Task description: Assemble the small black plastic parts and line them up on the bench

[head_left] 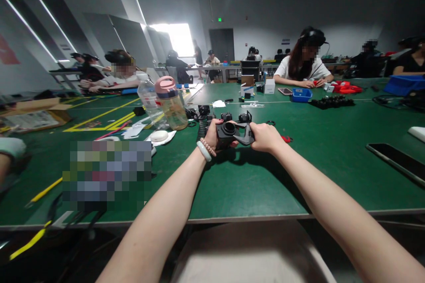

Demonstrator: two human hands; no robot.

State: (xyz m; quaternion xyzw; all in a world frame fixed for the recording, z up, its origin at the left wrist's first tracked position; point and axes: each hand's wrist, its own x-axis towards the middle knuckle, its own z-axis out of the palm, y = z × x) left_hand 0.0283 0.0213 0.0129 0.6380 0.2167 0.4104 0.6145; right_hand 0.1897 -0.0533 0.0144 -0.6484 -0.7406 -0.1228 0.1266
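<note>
My left hand (213, 135) is wrapped round a black part with a round opening (227, 130), held just above the green table (232, 199). A bead bracelet and a pale bangle circle that wrist. To the right, my right hand (264, 137) is closed on a black wrench-like tool (245, 135). The tool's open end meets the right side of the black part. Behind both hands, several black parts (226, 117) lie on the table, along with a black ribbed piece (202, 126) beside my left hand.
A pink-lidded bottle (171, 105) and a clear bottle (149, 101) stand at the left. A phone (398, 161) lies at the right. Across the table, a person (305, 59) handles red parts near a blue tray (301, 95).
</note>
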